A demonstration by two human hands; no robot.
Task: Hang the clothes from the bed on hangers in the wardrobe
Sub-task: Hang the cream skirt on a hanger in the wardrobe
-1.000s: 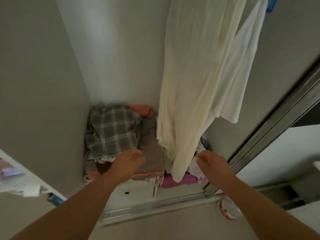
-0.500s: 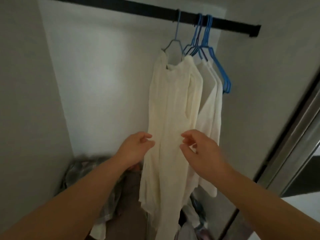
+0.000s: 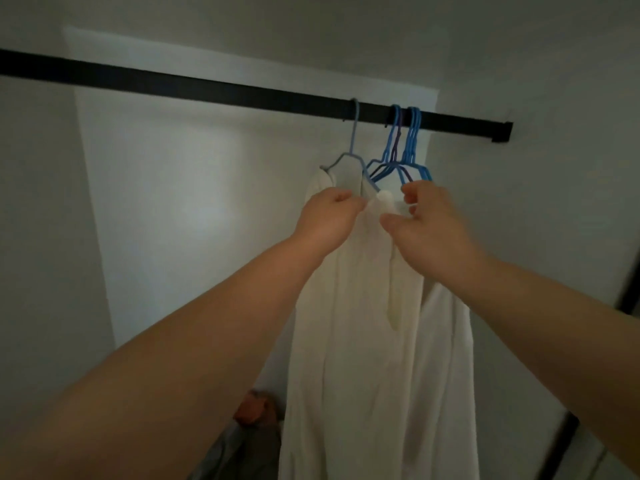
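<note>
Both hands were up at the neck of the cream garment [image 3: 360,341], which hung from the pale blue hanger [image 3: 353,147] on the black rail [image 3: 207,86], toward the rail's right end. Left hand [image 3: 327,220] was curled, fingertips pinching the cloth at the collar, just left of a small bunched fold of fabric. Right hand [image 3: 427,221] was curled too, thumb and fingers closed on the cloth on the right side of that same fold — the two hands sat almost touching, the fold between them.

The pale hanger's hook sat over the rail, left of a cluster of darker blue hangers [image 3: 403,143], which hung bunched together just beside it, nearer the rail's right end bracket. The hangers' lower arms crossed behind the hands; which hanger carried what there could not be told. A second white garment [image 3: 446,341] hung behind and to the right of the cream one, its top hidden by the right hand.

The cream garment's left shoulder was draped over the hanger's left arm; the right shoulder was hidden by the hands. The cloth dropped straight down out of the bottom of the view.

Low down, left of the cream garment, a pile of clothes [image 3: 252,420] lay at the wardrobe's bottom — orange on top, grey below, blurred. A dark door frame [image 3: 554,445] ran up the right edge.
</note>
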